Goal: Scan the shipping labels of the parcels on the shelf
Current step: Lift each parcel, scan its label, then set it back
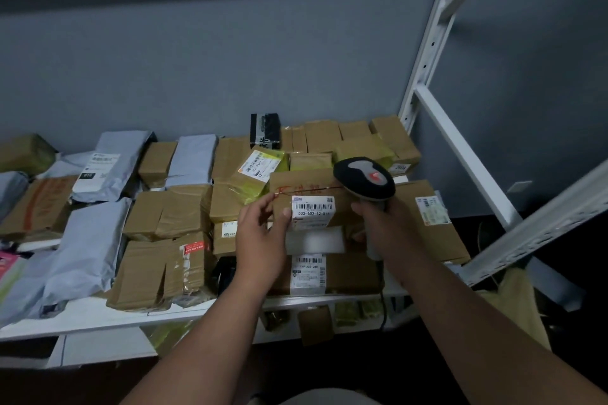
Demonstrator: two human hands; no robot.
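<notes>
A white metal shelf [98, 315] carries a crowd of parcels packed edge to edge. Taking the black box [265, 130] at the back as landmark: to its right stands a row of brown cardboard boxes [355, 134]; to its left lie grey plastic mailers [115, 164] and a small brown box [157, 159]; in front of it sit taped brown cartons [158, 269] and a yellow-wrapped packet [260, 171] bearing a barcode label.
</notes>
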